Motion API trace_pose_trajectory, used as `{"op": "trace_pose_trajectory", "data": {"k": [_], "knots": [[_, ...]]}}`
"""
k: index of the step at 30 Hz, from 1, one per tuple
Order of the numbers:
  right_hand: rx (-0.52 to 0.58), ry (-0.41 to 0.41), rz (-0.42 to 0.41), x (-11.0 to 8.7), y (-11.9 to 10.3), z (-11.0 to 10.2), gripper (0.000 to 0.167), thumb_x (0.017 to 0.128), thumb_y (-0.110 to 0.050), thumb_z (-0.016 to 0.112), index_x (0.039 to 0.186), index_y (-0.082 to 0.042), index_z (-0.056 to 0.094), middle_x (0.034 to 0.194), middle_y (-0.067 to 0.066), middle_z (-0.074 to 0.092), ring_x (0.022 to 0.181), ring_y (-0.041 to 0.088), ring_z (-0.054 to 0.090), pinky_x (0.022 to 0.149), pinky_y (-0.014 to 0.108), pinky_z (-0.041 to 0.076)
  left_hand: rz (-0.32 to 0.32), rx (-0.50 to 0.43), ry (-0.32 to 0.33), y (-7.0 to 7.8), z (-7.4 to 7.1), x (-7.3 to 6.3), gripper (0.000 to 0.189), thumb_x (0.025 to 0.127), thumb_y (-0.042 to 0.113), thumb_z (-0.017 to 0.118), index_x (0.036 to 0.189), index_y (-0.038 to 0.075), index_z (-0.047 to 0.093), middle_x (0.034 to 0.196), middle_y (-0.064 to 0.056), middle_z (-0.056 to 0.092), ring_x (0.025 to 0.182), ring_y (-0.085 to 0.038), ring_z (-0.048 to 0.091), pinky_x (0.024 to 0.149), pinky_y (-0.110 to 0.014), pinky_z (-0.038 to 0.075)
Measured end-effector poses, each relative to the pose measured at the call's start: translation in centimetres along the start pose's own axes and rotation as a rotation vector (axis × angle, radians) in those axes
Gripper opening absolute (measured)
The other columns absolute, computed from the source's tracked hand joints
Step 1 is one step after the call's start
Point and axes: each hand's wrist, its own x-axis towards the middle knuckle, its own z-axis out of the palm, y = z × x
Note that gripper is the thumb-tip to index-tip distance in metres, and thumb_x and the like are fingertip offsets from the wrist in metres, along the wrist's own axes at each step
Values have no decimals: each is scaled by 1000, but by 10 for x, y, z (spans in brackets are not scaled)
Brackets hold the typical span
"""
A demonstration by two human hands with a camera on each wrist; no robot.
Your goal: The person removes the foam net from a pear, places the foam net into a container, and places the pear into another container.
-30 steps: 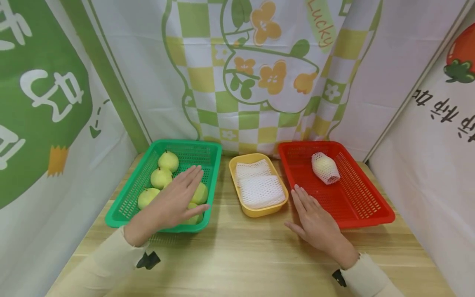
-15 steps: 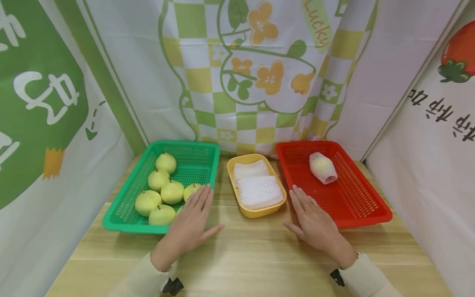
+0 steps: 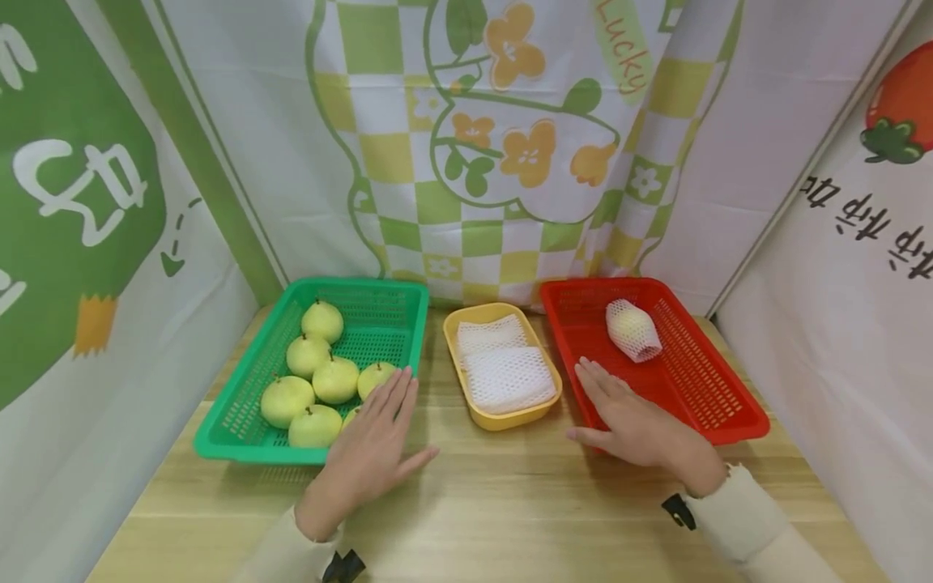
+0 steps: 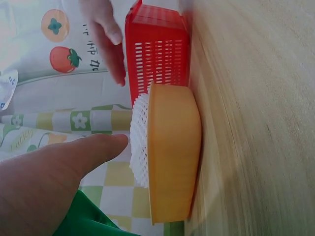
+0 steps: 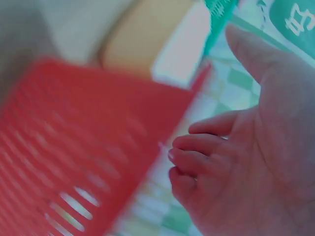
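Observation:
My left hand (image 3: 370,444) hovers with straight fingers at the near right corner of the green basket (image 3: 291,455). It holds nothing and covers part of the yellow-green pears (image 3: 335,379) inside. Over the near left side of the red basket (image 3: 717,417) is my right hand (image 3: 637,425), its fingers extended and its palm bare in the right wrist view. One pear in a white foam net (image 3: 632,330) lies in the red basket. Between the baskets, a yellow tray (image 3: 499,421) bears white foam nets (image 3: 510,376). Neither hand touches the nets.
Both baskets and the tray stand on a wooden table (image 3: 503,502) against a printed curtain (image 3: 466,243) at the back. White printed side panels (image 3: 838,283) rise at left and right.
My left hand has drawn back from above the pears toward the basket's near right corner, uncovering several. My right hand has turned and shifted slightly right over the red basket.

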Motion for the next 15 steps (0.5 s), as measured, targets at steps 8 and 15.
{"op": "trace_pose_trajectory", "data": {"k": [8,15], "knots": [[44,1,71,30,28,-70,108,101,-60,61,166,6,6,176,28,4,162,50,8,130,67,15,-6,-2,-2,-4,-1,1,98,101,64,57,163,-7,28,174,-25,21,164,-39,18,133,-52,25],[3,8,199,60,70,-88,108,101,-64,58,163,13,15,170,35,17,151,51,32,125,69,28,-7,4,-42,-2,2,1,97,102,64,54,164,-6,25,175,-25,17,165,-39,14,134,-51,22]]}}
